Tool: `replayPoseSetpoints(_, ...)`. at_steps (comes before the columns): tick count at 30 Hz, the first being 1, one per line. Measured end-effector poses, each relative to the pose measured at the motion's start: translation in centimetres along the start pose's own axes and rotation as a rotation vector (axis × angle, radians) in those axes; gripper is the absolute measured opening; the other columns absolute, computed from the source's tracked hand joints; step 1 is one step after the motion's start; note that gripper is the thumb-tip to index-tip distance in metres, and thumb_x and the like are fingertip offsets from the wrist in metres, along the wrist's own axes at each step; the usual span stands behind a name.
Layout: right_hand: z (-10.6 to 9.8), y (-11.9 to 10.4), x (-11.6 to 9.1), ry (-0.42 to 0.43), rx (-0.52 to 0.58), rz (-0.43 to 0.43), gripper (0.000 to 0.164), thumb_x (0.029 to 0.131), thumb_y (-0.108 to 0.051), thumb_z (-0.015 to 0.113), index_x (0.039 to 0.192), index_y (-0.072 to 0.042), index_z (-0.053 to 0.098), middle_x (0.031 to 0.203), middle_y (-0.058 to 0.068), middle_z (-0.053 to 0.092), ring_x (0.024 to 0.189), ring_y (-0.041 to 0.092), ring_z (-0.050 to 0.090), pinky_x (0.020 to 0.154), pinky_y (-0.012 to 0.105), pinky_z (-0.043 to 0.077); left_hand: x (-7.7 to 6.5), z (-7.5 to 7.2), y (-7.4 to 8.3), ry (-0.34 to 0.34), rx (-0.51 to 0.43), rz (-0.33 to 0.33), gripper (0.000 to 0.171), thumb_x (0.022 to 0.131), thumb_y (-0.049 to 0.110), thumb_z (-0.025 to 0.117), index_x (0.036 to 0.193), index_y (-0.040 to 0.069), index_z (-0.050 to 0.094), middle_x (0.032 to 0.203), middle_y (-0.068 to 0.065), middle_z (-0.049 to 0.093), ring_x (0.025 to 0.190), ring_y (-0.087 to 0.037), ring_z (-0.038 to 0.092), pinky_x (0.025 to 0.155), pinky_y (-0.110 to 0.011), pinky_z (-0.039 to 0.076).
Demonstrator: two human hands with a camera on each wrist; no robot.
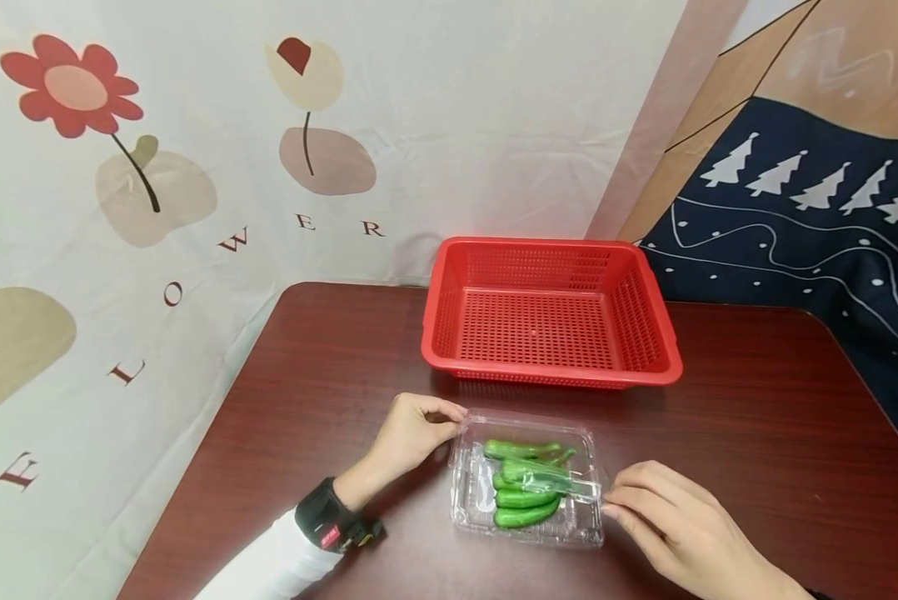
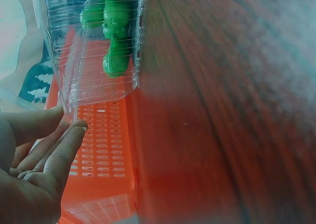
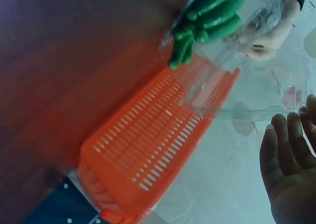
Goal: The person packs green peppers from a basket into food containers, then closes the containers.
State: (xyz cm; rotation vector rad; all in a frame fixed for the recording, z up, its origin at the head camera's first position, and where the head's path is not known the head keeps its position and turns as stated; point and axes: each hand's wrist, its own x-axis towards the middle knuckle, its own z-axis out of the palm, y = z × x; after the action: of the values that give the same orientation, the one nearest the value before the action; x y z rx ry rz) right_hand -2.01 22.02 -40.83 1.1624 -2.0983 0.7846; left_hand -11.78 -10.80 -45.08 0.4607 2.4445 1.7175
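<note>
A clear plastic clamshell box point(image 1: 464, 518) lies on the table with several green peppers point(image 1: 526, 500) in it. My left hand point(image 1: 411, 433) pinches the box's far left corner between thumb and fingers, also seen in the left wrist view, where the hand point(image 2: 37, 157) meets the plastic edge. At the right side, my right hand point(image 1: 670, 521) pinches the edge of the box's lid with its fingertips. The right wrist view shows the clear lid point(image 3: 276, 78) raised at an angle from the base, with the peppers point(image 3: 217, 14) in the base.
A red perforated plastic basket point(image 1: 550, 371) stands behind the box near the table's far edge. The dark red wooden table point(image 1: 329, 358) meets a white printed cloth point(image 1: 479, 125) at the back and left. A dark blue patterned cloth point(image 1: 801, 242) hangs at the right.
</note>
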Motion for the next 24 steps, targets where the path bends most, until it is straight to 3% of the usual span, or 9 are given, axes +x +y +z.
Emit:
replayPoseSetpoints(4,0.2,-0.1,-1.0,-0.055,0.0,0.004,0.025,0.11,-0.029,0.057,0.099,-0.017,0.075,0.098,-0.007,0.064,0.09,0.008,0.057,0.079,0.018,0.047,0.0,0.0,0.0,-0.006,0.009,0.018,0.008,0.085,-0.003,0.082,0.089,0.004,0.083,0.101,-0.008,0.08,0.054,-0.018,0.067,0.064,-0.018,0.056)
replayPoseSetpoints(8,0.6,-0.1,-2.1,-0.104,0.015,0.023,0.022,0.109,-0.029,0.057,0.1,-0.019,0.075,0.101,-0.009,0.064,0.093,0.006,0.056,0.081,0.017,0.047,-0.1,0.1,-0.1,-0.02,0.001,0.009,0.009,0.087,-0.003,0.081,0.092,0.003,0.083,0.106,-0.011,0.079,0.041,-0.03,0.059,0.045,-0.021,0.05)
replayPoseSetpoints(13,1.0,0.0,-3.2,-0.138,0.037,0.014,0.018,0.108,-0.028,0.06,0.101,-0.019,0.075,0.103,-0.009,0.063,0.093,0.007,0.056,0.08,0.017,0.048,-0.3,0.3,-0.3,-0.019,0.016,0.0,0.014,0.087,-0.006,0.078,0.095,0.003,0.083,0.111,-0.012,0.078,0.043,-0.035,0.061,0.041,-0.032,0.053)
replayPoseSetpoints(16,1.3,0.1,-3.5,-0.139,0.034,-0.005,0.019,0.108,-0.027,0.06,0.099,-0.018,0.075,0.102,-0.008,0.063,0.092,0.007,0.056,0.077,0.018,0.048,-0.6,0.3,-0.3,-0.009,0.02,0.0,0.015,0.088,-0.007,0.076,0.097,0.003,0.082,0.112,-0.012,0.078,0.049,-0.036,0.064,0.049,-0.032,0.058)
replayPoseSetpoints(20,1.6,0.2,-3.5,-0.125,0.022,-0.049,0.023,0.108,-0.024,0.059,0.095,-0.015,0.074,0.1,-0.006,0.063,0.089,0.008,0.056,0.074,0.019,0.048,-1.4,0.2,0.3,0.015,0.024,-0.016,0.016,0.09,-0.006,0.074,0.103,0.001,0.078,0.107,-0.014,0.078,0.075,-0.03,0.076,0.071,-0.024,0.062)
replayPoseSetpoints(24,1.8,0.3,-3.4,-0.11,0.01,-0.087,0.025,0.108,-0.023,0.059,0.092,-0.014,0.074,0.098,-0.004,0.063,0.087,0.01,0.057,0.072,0.021,0.048,-2.8,-0.1,1.2,0.018,0.033,-0.062,0.021,0.092,0.002,0.074,0.113,0.0,0.072,0.11,-0.015,0.076,0.093,-0.024,0.076,0.082,-0.025,0.061)
